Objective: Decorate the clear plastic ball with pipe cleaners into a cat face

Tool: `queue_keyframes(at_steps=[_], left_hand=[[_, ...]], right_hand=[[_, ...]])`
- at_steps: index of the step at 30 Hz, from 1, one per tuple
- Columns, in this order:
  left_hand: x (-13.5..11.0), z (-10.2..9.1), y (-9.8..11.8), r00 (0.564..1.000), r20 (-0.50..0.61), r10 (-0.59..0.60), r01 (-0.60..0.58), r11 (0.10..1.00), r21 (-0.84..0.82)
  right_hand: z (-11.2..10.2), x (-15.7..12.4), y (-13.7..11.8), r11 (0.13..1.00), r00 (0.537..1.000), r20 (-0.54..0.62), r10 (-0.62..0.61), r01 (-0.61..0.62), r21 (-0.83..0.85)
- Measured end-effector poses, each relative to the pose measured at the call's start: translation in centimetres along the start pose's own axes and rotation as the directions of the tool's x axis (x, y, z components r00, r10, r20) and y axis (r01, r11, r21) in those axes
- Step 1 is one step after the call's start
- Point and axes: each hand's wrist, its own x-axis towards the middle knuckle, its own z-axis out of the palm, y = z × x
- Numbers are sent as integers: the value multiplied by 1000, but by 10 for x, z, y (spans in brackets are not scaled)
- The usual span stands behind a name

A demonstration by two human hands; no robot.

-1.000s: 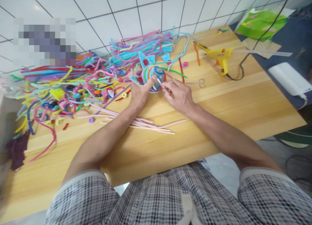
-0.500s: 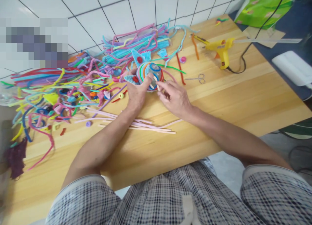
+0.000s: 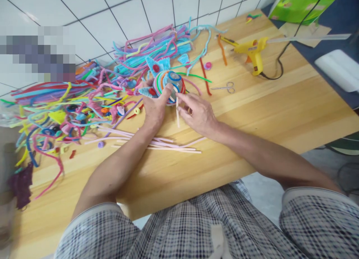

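My left hand [image 3: 155, 108] is closed around a round craft figure [image 3: 159, 83] wound with coloured pipe cleaners, its thumb on the near side. Two blue pointed ears [image 3: 160, 66] with red centres stick out from the figure's left and top. A blue ring [image 3: 174, 76] sits on its greyish face. My right hand [image 3: 196, 111] pinches a pale pipe cleaner [image 3: 177, 116] against the figure's near edge, and one end hangs down below the fingers. Several pale pink and cream pipe cleaners [image 3: 165, 143] lie on the table just below the hands.
A tangle of coloured pipe cleaners [image 3: 64, 116] covers the table's left side, with bundles [image 3: 154, 55] by the tiled wall. To the right lie small scissors [image 3: 224, 88], a yellow glue gun [image 3: 254, 55] with its cord, and a yellow cutter [image 3: 227, 40].
The pale pipe cleaner now hangs downward from my right fingers, where before only a short piece showed. Both hands still hold the figure; the whole view has shifted slightly.
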Motion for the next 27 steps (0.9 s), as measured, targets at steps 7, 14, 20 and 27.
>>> queue_keyframes(at_steps=[7, 14, 20, 27], left_hand=[[1, 1, -1, 1000, -19, 15, -15, 999, -30], [-1, -2, -3, 1000, 10, 30, -29, 999, -43], [0, -4, -7, 998, 51, 44, -38, 994, -105], [-5, -7, -3, 990, 117, 78, -64, 991, -119]], right_hand=[[-1, 0, 3, 1000, 999, 23, -24, 23, 14], [-2, 1, 4, 999, 999, 39, -33, 33, 4], [-3, 3, 6, 999, 998, 56, -41, 41, -9], [-5, 4, 7, 998, 997, 67, -39, 42, -48]])
